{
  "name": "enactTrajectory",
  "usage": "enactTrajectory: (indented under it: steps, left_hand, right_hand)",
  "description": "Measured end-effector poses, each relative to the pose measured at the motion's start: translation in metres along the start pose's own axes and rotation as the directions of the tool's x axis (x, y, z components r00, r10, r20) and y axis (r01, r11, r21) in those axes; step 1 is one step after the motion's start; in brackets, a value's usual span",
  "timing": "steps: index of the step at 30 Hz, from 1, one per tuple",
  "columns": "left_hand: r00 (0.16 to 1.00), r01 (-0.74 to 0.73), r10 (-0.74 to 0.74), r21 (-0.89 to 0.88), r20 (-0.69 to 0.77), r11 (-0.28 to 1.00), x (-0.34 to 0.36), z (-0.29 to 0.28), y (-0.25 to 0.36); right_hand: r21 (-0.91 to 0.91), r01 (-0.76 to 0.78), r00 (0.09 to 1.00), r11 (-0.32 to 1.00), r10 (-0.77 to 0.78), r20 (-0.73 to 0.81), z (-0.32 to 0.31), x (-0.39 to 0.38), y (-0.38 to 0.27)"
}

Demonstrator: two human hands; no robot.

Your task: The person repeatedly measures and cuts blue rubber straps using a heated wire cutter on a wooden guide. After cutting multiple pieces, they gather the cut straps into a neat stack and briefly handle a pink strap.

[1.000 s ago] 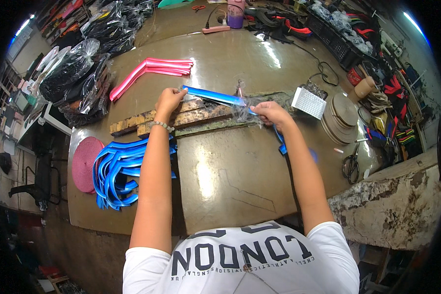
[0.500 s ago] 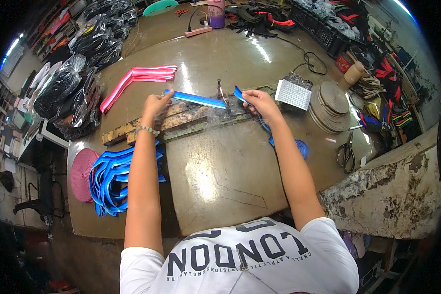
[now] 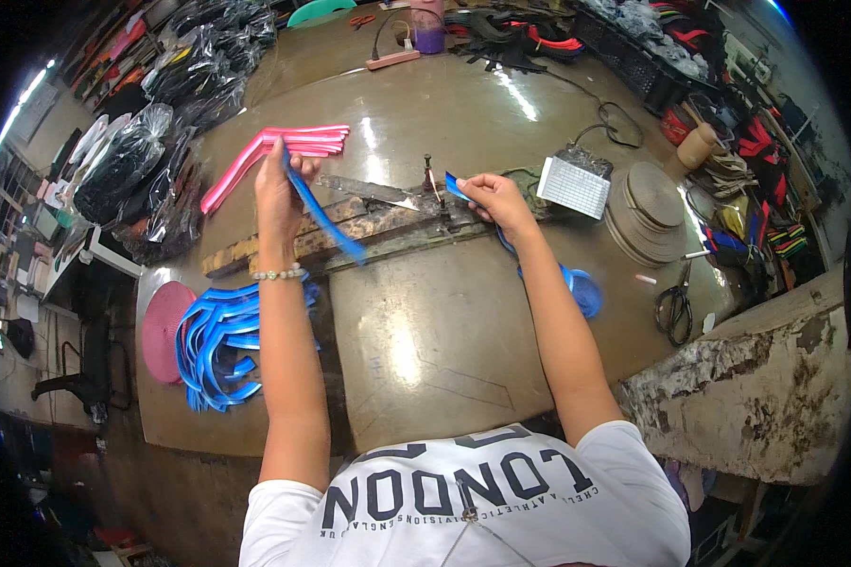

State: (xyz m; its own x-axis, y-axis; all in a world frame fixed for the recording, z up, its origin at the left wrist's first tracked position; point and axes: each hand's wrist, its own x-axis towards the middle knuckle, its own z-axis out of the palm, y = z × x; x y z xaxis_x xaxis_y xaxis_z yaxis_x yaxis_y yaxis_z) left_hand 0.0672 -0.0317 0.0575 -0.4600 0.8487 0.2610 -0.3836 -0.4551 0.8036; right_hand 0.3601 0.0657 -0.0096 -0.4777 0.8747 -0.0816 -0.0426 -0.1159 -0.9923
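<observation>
My left hand [image 3: 280,197] is closed on a cut blue webbing strip [image 3: 323,219], which hangs slanting down to the right from the fingers. Between thumb and fingers of my right hand [image 3: 499,202] is the end of a blue webbing strap [image 3: 456,186]. That strap passes under my right forearm towards a blue webbing roll [image 3: 585,294]. Between the hands, a flat metal strip [image 3: 373,192] lies along a stained wooden bar [image 3: 350,230]. A small upright metal post [image 3: 428,170] with a wire stands at its right end, close to the right hand's strap.
Blue strips [image 3: 219,326] lie piled beside a pink webbing roll [image 3: 165,331] at left. Pink strips [image 3: 272,151] lie beyond my left hand. On the right are a white grid-faced box [image 3: 575,187], beige webbing rolls [image 3: 645,217] and black scissors [image 3: 674,307]. Bagged goods [image 3: 128,180] line the left side.
My left hand has drawn the blue strip off the metal strip and swung it downward, baring the metal. My right hand has shifted slightly left, still pinching its strap end.
</observation>
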Motion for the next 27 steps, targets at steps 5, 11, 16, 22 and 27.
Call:
enactTrajectory:
  steps: [5, 11, 16, 22, 27]
  left_hand:
    - [0.94, 0.068, -0.254, 0.605, 0.228, 0.794, -0.025, 0.041, -0.032]
    - [0.947, 0.147, -0.309, 0.746, 0.082, 0.649, -0.042, 0.054, -0.088]
    - [0.95, 0.211, -0.31, 0.646, 0.042, 0.734, -0.048, 0.06, -0.087]
    - [0.97, 0.147, -0.241, 0.726, 0.026, 0.671, -0.051, 0.064, -0.09]
    - [0.964, 0.164, -0.265, 0.726, 0.025, 0.668, -0.05, 0.067, -0.088]
  right_hand:
    - [-0.09, -0.01, 0.999, 0.996, 0.008, -0.031, 0.007, 0.004, 0.002]
    - [-0.144, 0.019, 0.999, 0.989, -0.026, -0.046, 0.009, 0.004, 0.003]
    - [-0.159, 0.023, 0.999, 0.987, -0.028, -0.028, 0.011, 0.004, 0.004]
    - [-0.125, 0.037, 0.999, 0.991, -0.037, -0.002, 0.01, 0.007, 0.01]
    - [-0.212, -0.008, 0.999, 0.977, 0.0, -0.039, 0.014, 0.0, -0.005]
